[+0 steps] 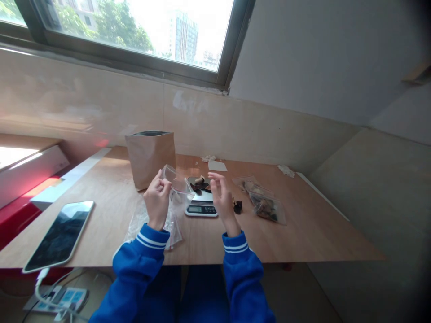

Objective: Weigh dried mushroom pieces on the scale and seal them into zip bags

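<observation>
My left hand [158, 197] pinches the edge of a clear zip bag [180, 184], which is held up over the table and looks empty. To the right of the bag, my right hand [220, 195] is raised with its fingers apart and nothing in them. Between and behind the hands stands a digital kitchen scale [202, 209], its display facing me. Several dark and pale dried pieces [199, 184] lie on its pan, partly hidden by my right fingers. More clear zip bags [173, 220] lie flat under my left hand.
A brown paper pouch [151, 159] stands open at the back left. Filled zip bags [266, 206] lie on the right, near a dark dried piece [238, 207]. A phone [62, 235] with a cable is at the left edge. Paper scraps [217, 166] lie by the wall.
</observation>
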Tool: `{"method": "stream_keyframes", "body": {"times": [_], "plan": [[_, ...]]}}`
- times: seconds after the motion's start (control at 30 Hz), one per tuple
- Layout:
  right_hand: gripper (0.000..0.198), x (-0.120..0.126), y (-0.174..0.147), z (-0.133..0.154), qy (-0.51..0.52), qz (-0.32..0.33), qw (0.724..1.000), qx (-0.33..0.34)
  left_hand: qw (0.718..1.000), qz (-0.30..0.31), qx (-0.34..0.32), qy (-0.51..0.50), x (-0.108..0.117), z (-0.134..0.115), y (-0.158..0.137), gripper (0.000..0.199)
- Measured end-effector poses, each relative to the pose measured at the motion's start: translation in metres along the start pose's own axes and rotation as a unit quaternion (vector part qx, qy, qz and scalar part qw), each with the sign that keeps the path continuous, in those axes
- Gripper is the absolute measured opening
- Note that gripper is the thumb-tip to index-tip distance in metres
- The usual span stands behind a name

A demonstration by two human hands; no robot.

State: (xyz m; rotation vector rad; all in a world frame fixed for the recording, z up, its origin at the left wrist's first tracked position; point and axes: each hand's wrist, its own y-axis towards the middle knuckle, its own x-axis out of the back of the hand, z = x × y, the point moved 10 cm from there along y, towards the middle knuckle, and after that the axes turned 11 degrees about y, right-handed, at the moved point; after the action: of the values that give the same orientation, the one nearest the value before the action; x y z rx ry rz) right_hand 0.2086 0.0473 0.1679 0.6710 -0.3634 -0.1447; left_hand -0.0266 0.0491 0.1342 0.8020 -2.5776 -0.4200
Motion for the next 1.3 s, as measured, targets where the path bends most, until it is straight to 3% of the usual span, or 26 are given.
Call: {"method": "stream_keyframes", "body": {"times": [0.07, 0.17, 0.27, 0.47, 0.63, 0.73, 0.9, 0.97, 1.07, 1.13, 1.3], "plan": [[0.024, 0.006, -0.002, -0.039, -0.082, -0.007, 0.996, -0.023, 0.999, 0.022, 0.031, -0.027, -0.004, 0.013, -0.001, 0.026], [0.026, -0.006, -0.009, -0.09, -0.181, 0.071, 0.979, -0.058, 0.991, 0.042, 0.094, -0.089, -0.008, 0.029, -0.006, 0.026], [0.024, -0.012, -0.016, -0.113, -0.234, 0.11, 0.962, -0.083, 0.98, 0.048, 0.136, -0.134, -0.009, 0.035, -0.01, 0.031], [0.015, -0.005, -0.016, -0.1, -0.265, 0.105, 0.954, -0.093, 0.978, 0.079, 0.149, -0.125, -0.01, 0.041, -0.015, 0.03], [0.018, 0.013, 0.002, -0.048, -0.093, 0.0, 0.991, -0.101, 0.978, 0.099, 0.147, -0.107, -0.011, 0.05, -0.023, 0.032], [0.026, -0.01, 0.01, -0.02, 0.079, 0.036, 0.983, -0.164, 0.98, 0.099, 0.142, -0.096, -0.01, 0.05, -0.025, 0.033], [0.027, -0.067, 0.009, 0.007, 0.147, 0.146, 0.961, -0.185, 0.986, 0.1, 0.115, -0.073, -0.01, 0.042, -0.026, 0.039], [0.029, -0.073, 0.009, 0.001, 0.109, 0.143, 0.97, -0.161, 0.985, 0.104, 0.117, -0.067, -0.01, 0.042, -0.026, 0.041], [0.027, -0.058, 0.012, -0.023, -0.019, 0.065, 0.991, -0.112, 0.985, 0.102, 0.123, -0.06, -0.007, 0.044, -0.027, 0.04], [0.026, -0.053, 0.009, -0.044, -0.103, 0.044, 0.99, -0.087, 0.986, 0.097, 0.125, -0.057, -0.004, 0.046, -0.028, 0.038], [0.027, -0.072, -0.011, -0.087, -0.217, 0.124, 0.967, -0.054, 0.987, 0.102, 0.114, -0.049, -0.003, 0.047, -0.028, 0.036]]}}
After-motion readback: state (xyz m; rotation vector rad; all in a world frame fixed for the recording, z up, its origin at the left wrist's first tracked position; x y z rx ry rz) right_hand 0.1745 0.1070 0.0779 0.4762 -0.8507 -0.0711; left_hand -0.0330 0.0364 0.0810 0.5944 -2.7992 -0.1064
